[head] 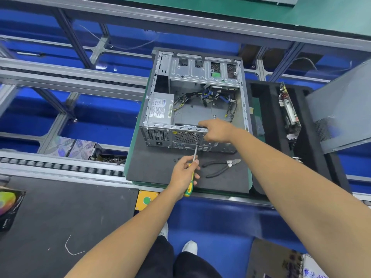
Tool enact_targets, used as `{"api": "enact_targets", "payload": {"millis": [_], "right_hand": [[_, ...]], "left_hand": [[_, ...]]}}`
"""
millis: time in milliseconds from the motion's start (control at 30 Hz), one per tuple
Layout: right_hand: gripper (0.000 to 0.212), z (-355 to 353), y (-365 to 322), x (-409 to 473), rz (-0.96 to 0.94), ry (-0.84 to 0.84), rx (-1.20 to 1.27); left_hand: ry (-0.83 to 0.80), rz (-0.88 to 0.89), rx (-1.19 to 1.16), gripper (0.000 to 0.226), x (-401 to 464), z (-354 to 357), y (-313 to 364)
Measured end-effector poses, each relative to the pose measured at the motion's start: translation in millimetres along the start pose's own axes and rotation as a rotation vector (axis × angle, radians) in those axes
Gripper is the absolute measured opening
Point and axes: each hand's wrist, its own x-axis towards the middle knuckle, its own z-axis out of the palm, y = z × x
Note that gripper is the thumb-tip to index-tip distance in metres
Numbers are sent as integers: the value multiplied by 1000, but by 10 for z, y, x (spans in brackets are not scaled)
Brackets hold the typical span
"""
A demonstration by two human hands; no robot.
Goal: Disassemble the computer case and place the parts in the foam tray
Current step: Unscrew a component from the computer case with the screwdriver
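Computer case (pixel 192 101) lying on its side on a dark mat (pixel 152 169), open side up, with power supply (pixel 160 110) and loose cables (pixel 204 97) visible inside. Right hand (pixel 215 131) at the near rear edge of the case, fingers curled on the black fan (pixel 187 136) frame there. Left hand (pixel 183 173) just below the right hand, gripping a screwdriver (pixel 190 177) with green and yellow handle, metal shaft pointing up to the rear panel under the fan. Pliers (pixel 220 167) lying on the mat just to the right of the left hand, not touched. Small dark screws (pixel 177 159), near the left hand, up and left of it. Foam tray (pixel 277 137) beyond the right forearm, to the right, holding a circuit board (pixel 289 115) upright in a slot. Grey side panel (pixel 341 109) farther right, leaning.
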Motion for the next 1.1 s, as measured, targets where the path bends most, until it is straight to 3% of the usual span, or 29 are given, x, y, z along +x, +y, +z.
{"api": "enact_targets", "payload": {"millis": [300, 500, 633, 933, 1100], "right_hand": [[70, -30, -40, -23, 5, -16, 12], [63, -35, -62, -25, -18, -34, 9], [54, -26, -58, -16, -20, -31, 2], [65, -27, -65, -16, -9, -32, 12], [59, -24, -68, -19, 2, -33, 14]], "left_hand": [[-4, -24, -4, 33, -49, 87, 43], [-57, -50, 46, 50, -78, 87, 79], [-95, -54, 68, 54, -74, 114, 122], [-111, -46, 116, 65, -73, 123, 170], [-129, -43, 135, 67, -56, 105, 176]]}}
